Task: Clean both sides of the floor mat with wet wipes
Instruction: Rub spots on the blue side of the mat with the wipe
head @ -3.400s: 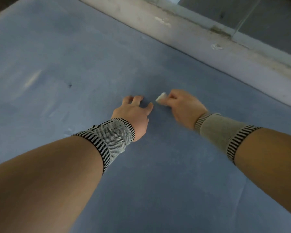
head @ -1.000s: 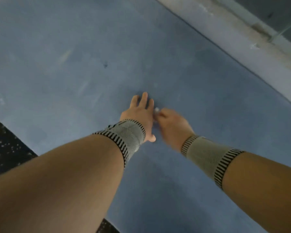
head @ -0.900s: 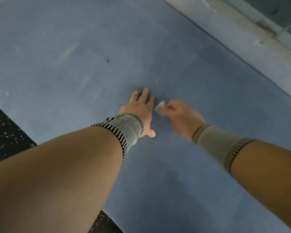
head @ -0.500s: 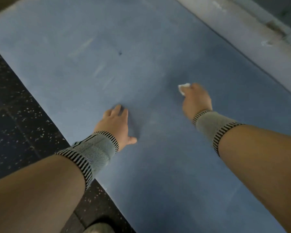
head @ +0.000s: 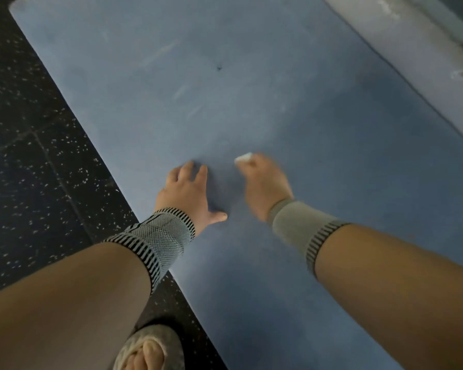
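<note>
Head view: our left hand (head: 188,192) presses spread fingers on the mat (head: 278,108); our right hand (head: 262,182) pinches a wipe (head: 243,157), beside the speckled floor (head: 38,156).

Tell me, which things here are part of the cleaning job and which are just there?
Part of the job: blue floor mat; wet wipe, held in right hand; left hand pressing on mat.

Just there: dark speckled floor; slipper; pale ledge.

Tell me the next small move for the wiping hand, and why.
Probably sweep the right hand with its wet wipe forward and left toward the pale streaks and the dark speck on the blue mat. They lie beyond the wipe, and the left hand presses flat on the mat, steadying it.
</note>
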The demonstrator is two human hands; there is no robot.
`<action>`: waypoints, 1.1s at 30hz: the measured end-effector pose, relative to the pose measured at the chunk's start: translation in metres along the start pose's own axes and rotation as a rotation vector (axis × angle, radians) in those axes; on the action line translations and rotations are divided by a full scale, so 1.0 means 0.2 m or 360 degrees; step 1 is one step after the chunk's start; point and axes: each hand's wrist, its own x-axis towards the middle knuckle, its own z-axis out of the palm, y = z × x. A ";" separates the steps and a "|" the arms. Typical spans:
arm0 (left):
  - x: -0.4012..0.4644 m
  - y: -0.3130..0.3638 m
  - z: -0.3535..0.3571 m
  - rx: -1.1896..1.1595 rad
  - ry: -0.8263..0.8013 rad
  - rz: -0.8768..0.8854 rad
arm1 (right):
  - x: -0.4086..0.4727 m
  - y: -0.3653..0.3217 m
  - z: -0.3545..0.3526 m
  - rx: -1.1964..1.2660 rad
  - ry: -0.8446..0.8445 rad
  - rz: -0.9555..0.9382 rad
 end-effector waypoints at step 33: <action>-0.08 -0.25 0.03 -0.0104 -0.0060 0.0166 | -0.06 -0.25 0.11 0.0328 0.0060 0.0192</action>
